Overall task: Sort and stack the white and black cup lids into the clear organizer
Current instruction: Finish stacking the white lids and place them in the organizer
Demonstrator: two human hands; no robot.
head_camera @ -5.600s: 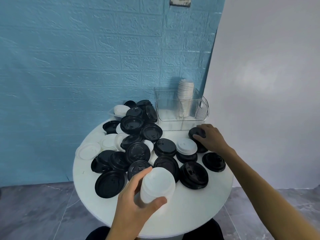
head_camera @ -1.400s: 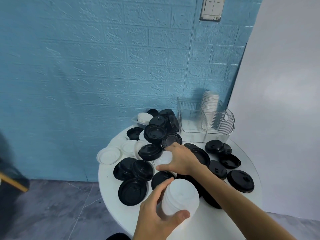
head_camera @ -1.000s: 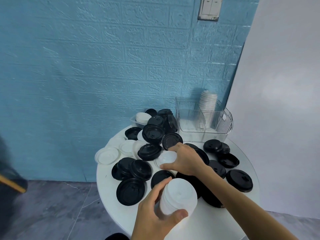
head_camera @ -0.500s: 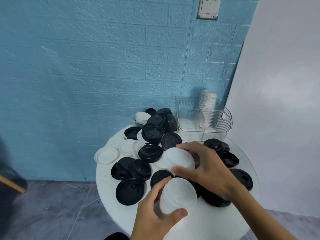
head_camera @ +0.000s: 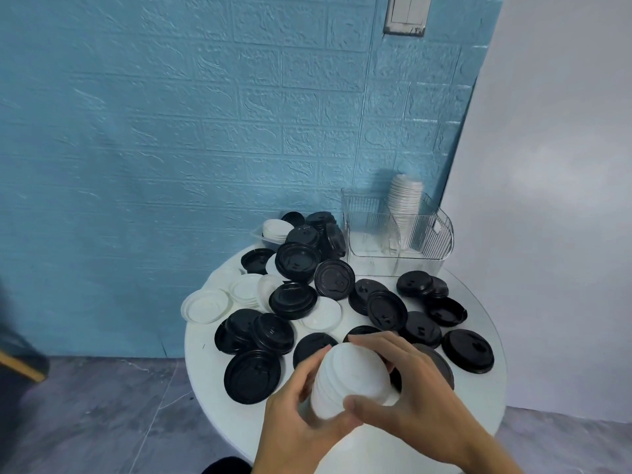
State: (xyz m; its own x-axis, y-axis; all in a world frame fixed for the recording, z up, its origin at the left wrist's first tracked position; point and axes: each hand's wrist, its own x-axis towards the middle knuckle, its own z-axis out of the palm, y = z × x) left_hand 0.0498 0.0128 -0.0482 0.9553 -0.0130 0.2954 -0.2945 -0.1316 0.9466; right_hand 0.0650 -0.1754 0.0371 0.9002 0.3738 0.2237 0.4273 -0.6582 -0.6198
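Now the right hand (head_camera: 407, 388) has brought its picked-up lid onto the tall stack of white plastic cup lids (head_camera: 352, 381) gripped by the left hand (head_camera: 301, 415), both curled round it, well in front of the clear ribbed plastic organizer (head_camera: 396, 234); white sorting advances.

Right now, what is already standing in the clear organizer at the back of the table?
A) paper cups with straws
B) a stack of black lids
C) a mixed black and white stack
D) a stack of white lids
D: inside the clear organizer only a tall stack of white lids shows, leaning in its right part; the black lids lie on the table.
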